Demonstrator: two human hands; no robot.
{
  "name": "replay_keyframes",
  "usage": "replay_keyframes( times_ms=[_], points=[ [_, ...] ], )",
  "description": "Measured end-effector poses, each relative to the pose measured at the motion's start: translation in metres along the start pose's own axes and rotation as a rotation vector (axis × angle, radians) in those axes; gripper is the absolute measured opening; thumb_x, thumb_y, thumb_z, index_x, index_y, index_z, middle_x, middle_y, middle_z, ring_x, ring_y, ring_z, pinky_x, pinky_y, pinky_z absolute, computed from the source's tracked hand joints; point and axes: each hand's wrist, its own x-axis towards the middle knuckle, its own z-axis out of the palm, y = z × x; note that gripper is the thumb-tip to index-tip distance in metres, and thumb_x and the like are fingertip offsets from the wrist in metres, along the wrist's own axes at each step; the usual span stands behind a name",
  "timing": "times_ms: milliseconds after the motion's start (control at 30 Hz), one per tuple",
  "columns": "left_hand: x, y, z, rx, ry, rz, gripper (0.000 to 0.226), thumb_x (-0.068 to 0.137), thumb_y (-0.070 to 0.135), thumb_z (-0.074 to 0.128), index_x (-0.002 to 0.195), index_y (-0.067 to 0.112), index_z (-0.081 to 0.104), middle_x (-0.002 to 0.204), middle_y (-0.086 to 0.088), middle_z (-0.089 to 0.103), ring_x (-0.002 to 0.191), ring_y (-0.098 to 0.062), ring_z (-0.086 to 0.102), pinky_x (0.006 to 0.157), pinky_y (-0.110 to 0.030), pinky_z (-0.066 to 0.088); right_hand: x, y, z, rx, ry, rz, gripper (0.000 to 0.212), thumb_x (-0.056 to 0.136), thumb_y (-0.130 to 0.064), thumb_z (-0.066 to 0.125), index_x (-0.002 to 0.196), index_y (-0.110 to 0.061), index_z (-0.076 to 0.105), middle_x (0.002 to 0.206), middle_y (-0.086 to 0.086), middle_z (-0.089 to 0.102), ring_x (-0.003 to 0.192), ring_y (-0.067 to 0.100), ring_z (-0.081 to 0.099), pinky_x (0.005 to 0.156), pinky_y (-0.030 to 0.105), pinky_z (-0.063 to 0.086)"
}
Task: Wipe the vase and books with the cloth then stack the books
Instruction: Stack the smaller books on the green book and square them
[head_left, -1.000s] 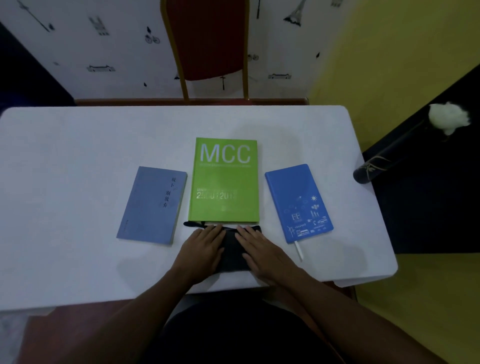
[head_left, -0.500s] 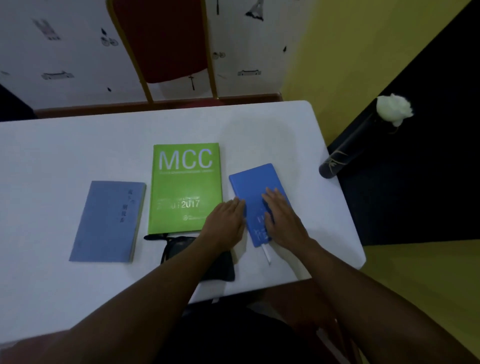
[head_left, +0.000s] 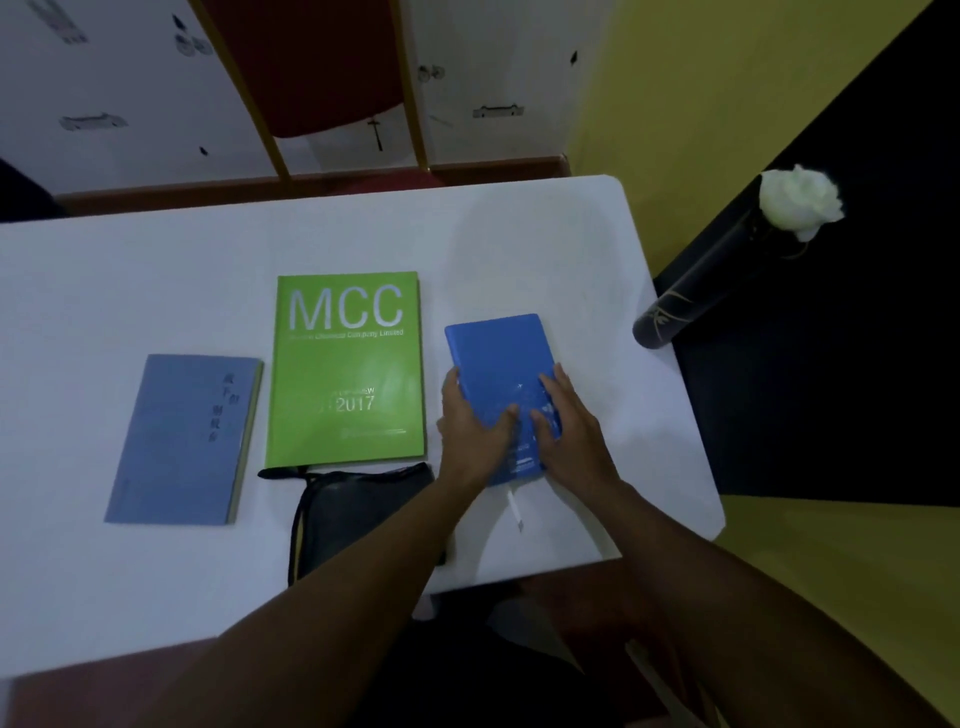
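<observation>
Three books lie in a row on the white table (head_left: 130, 270). A grey-blue book (head_left: 182, 441) is at the left, a large green MCC book (head_left: 345, 364) in the middle, a bright blue notebook (head_left: 498, 358) at the right. My left hand (head_left: 470, 426) grips the blue notebook's left edge, thumb on the cover. My right hand (head_left: 569, 426) holds its right side, fingers over the cover. The dark cloth (head_left: 353, 509) lies folded in front of the green book, under my left forearm, with neither hand on it. A tall dark vase (head_left: 691, 301) with a white flower (head_left: 797, 200) stands at the table's right edge.
A red chair with a gold frame (head_left: 306, 67) stands behind the table's far edge. The table's right edge runs close beside the blue notebook and vase. A white ribbon marker (head_left: 515, 506) trails from the notebook toward the near edge.
Both hands left the cloth and moved right onto the blue notebook, then closed around its two sides. The view turned right and drew closer.
</observation>
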Motion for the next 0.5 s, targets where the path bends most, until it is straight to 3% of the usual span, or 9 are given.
replay_keyframes(
  times_ms=[100, 200, 300, 400, 500],
  points=[
    [0.004, 0.011, -0.008, -0.170, 0.039, -0.087, 0.075, 0.098, 0.000, 0.060, 0.158, 0.022, 0.021, 0.139, -0.007, 0.052, 0.100, -0.008, 0.060, 0.086, -0.035, 0.060, 0.001, -0.003, -0.002, 0.053, 0.015, 0.054, 0.060, 0.105, -0.033, 0.055, 0.158, -0.020, 0.031, 0.168, 0.003, 0.029, 0.148, 0.020, 0.040, 0.115, 0.030, 0.040],
    [0.016, 0.015, -0.021, -0.266, 0.018, -0.114, 0.061, 0.099, -0.008, 0.053, 0.152, 0.019, 0.038, 0.139, -0.004, 0.057, 0.103, -0.009, 0.062, 0.064, -0.017, 0.060, 0.005, -0.012, 0.003, 0.088, 0.086, 0.096, 0.062, 0.101, -0.047, 0.058, 0.152, -0.020, 0.035, 0.154, 0.006, 0.045, 0.138, 0.020, 0.049, 0.112, 0.039, 0.048],
    [0.024, 0.015, -0.043, -0.305, 0.050, -0.088, 0.055, 0.101, -0.010, 0.049, 0.151, 0.011, 0.041, 0.138, -0.010, 0.062, 0.110, -0.018, 0.063, 0.068, -0.015, 0.059, 0.011, -0.038, 0.012, 0.150, 0.173, 0.148, 0.064, 0.096, -0.046, 0.066, 0.149, -0.017, 0.043, 0.143, 0.004, 0.055, 0.128, 0.017, 0.055, 0.103, 0.026, 0.046],
    [0.032, 0.009, -0.075, -0.279, 0.107, -0.041, 0.050, 0.103, -0.008, 0.046, 0.151, 0.007, 0.043, 0.135, -0.006, 0.061, 0.112, -0.019, 0.062, 0.070, -0.011, 0.057, 0.021, -0.072, 0.025, 0.301, 0.215, 0.194, 0.064, 0.092, -0.039, 0.075, 0.147, -0.016, 0.052, 0.135, 0.002, 0.065, 0.116, 0.017, 0.064, 0.091, 0.020, 0.055],
    [0.042, -0.001, -0.113, -0.149, 0.151, 0.030, 0.045, 0.106, 0.004, 0.047, 0.150, 0.009, 0.046, 0.135, -0.007, 0.063, 0.111, -0.018, 0.064, 0.084, -0.022, 0.059, 0.031, -0.104, 0.044, 0.381, 0.197, 0.180, 0.061, 0.091, -0.032, 0.077, 0.146, -0.016, 0.055, 0.132, 0.001, 0.069, 0.113, 0.014, 0.068, 0.094, 0.029, 0.059]
  ],
)
